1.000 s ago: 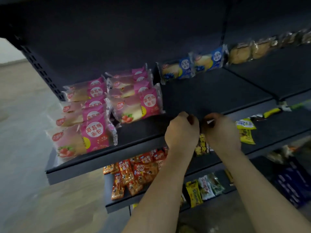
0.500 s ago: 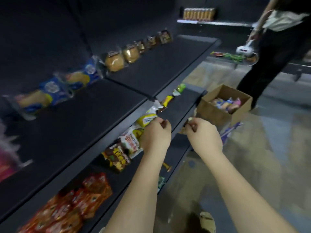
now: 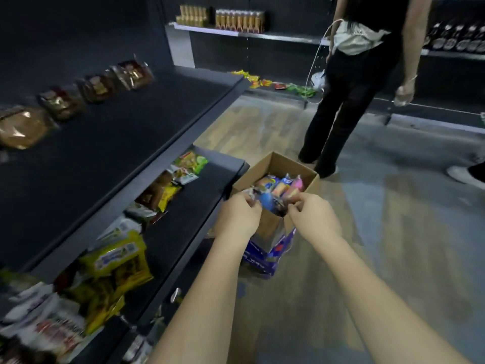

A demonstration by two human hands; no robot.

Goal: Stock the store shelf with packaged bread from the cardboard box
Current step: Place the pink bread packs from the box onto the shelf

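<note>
The left hand (image 3: 240,216) and right hand (image 3: 312,219) curl over the cardboard box (image 3: 282,164) of bread packets (image 3: 278,186); whether they grip anything cannot be told. A person (image 3: 349,101) stands just beyond, with the shelf (image 3: 131,132) alongside.

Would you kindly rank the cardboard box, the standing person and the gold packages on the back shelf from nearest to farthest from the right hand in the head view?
1. cardboard box, just beyond the right hand, by the shelf end.
2. standing person, up the aisle, to the right.
3. gold packages, farthest, on the back shelf, upper left.
</note>
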